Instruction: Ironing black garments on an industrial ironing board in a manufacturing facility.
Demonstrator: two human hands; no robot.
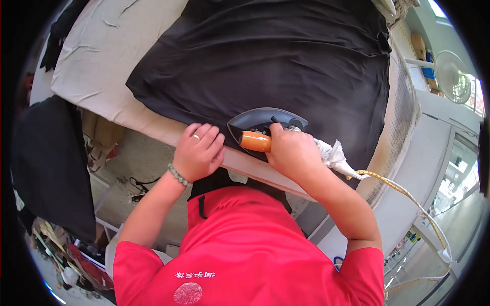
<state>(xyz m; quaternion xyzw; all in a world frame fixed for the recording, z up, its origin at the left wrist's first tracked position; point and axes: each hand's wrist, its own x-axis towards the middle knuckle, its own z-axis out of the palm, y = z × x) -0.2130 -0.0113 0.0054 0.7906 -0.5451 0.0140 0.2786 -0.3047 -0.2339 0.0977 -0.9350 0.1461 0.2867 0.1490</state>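
Note:
A black garment (286, 61) lies spread with soft wrinkles over a padded ironing table (112, 56). On its near edge rests a steam iron (265, 118) with a grey soleplate rim and an orange wooden handle (255, 142), its tip toward the left. My right hand (293, 153) is closed round the iron's handle end. My left hand (200, 148), with a ring and a green bead bracelet, lies at the table's near edge just left of the iron. Its fingers are bent over the garment's border; whether they pinch the cloth is hidden.
From the iron a white-wrapped hose and yellow cord (393, 186) run off to the right. A black cloth (56, 163) hangs at the left, above a heap of mixed items (71, 255). A round fan (452, 76) stands at the far right, near a white cabinet (429, 137).

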